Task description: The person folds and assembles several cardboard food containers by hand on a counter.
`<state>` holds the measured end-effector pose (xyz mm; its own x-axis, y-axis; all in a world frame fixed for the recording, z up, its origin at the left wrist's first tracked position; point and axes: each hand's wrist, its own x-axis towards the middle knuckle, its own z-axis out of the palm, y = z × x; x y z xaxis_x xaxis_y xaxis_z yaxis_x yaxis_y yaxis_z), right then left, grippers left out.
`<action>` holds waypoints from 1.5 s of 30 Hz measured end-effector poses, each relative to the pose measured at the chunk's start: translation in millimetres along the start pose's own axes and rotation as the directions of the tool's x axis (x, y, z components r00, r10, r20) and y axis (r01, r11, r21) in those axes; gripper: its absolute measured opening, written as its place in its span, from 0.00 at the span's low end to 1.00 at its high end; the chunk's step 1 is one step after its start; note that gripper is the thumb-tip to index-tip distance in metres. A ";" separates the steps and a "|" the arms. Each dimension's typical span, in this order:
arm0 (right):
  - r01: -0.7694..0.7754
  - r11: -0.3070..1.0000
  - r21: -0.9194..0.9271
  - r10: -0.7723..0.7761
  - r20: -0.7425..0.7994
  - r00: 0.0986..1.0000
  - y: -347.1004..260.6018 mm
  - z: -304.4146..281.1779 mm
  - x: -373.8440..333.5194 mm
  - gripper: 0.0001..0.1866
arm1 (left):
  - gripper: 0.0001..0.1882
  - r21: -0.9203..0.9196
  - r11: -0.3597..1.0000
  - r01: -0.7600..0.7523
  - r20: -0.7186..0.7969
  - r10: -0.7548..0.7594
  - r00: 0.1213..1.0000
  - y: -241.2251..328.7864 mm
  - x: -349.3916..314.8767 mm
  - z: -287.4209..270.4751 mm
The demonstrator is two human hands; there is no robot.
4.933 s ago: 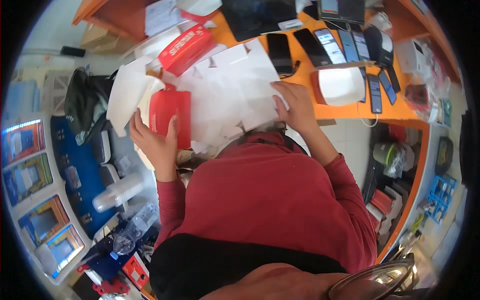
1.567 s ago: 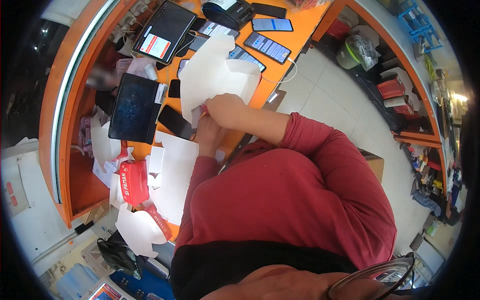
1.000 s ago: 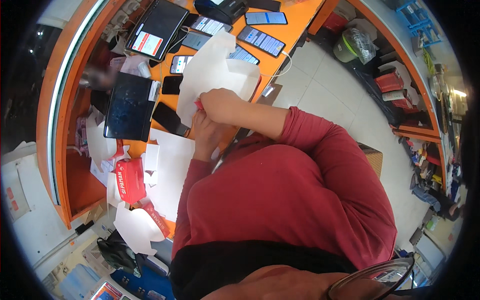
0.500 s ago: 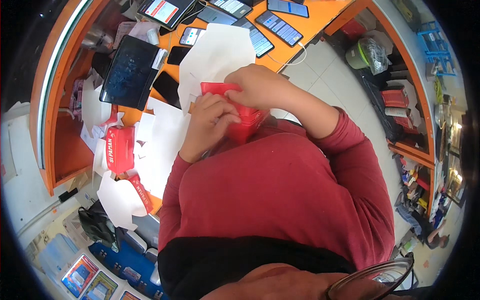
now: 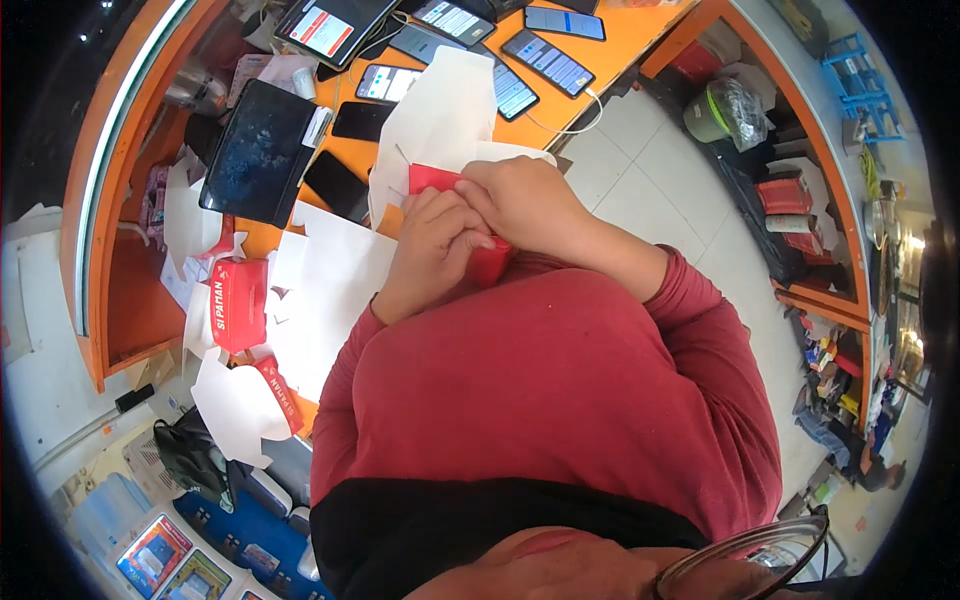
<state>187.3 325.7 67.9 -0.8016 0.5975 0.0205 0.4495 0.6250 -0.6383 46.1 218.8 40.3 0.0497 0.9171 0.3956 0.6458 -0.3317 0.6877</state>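
Note:
A cardboard food box, partly folded, with a red outside (image 5: pixel 432 178) and broad white inner flaps, is held against my front at the table's edge. My left hand (image 5: pixel 433 240) curls its fingers over the red side. From the right, my right hand (image 5: pixel 528 208) grips the same panel, its thumb close to the left fingers. One large white flap (image 5: pixel 440 110) stands up beyond my hands. Fingers cover much of the box's lower part. To the left, flat white box blanks (image 5: pixel 335 290) lie on the table beside a folded red box (image 5: pixel 238 305) and another red-and-white box (image 5: pixel 275 390).
On the orange table (image 5: pixel 640 22), several phones lie beyond the box, one white-cabled phone (image 5: pixel 548 62) near the edge. A black tablet (image 5: pixel 262 150) rests at the left. Shelves hold a green-rimmed tub (image 5: pixel 712 110) at the right. Another person (image 5: pixel 880 472) is at far right.
My hands have come closer together over the red panel, the right one moving slightly down. The white flap has narrowed in view, and another white edge now shows behind my right hand.

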 end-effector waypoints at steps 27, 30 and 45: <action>0.521 0.577 0.630 -0.054 -0.606 0.793 101.8 50.5 -39.5 0.27 | 0.20 -0.507 0.858 -0.076 -0.357 -0.129 0.925 -52.2 -33.3 -1.6; 0.525 0.583 0.620 0.012 -0.653 0.758 104.2 59.0 -46.9 0.26 | 0.20 -0.520 0.853 -0.037 -0.346 -0.171 0.923 -50.7 -30.0 0.7; 0.511 0.858 0.048 -0.510 -0.039 0.859 51.0 -30.5 19.3 0.14 | 0.14 0.103 0.986 -0.130 -0.417 0.161 0.894 -71.4 -16.0 -18.8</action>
<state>206.8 384.4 59.2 -0.9026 0.2147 0.3731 -0.0427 0.8178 -0.5740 -15.2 223.7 -3.6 -0.1691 0.6744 0.7187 0.7092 -0.4231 0.5639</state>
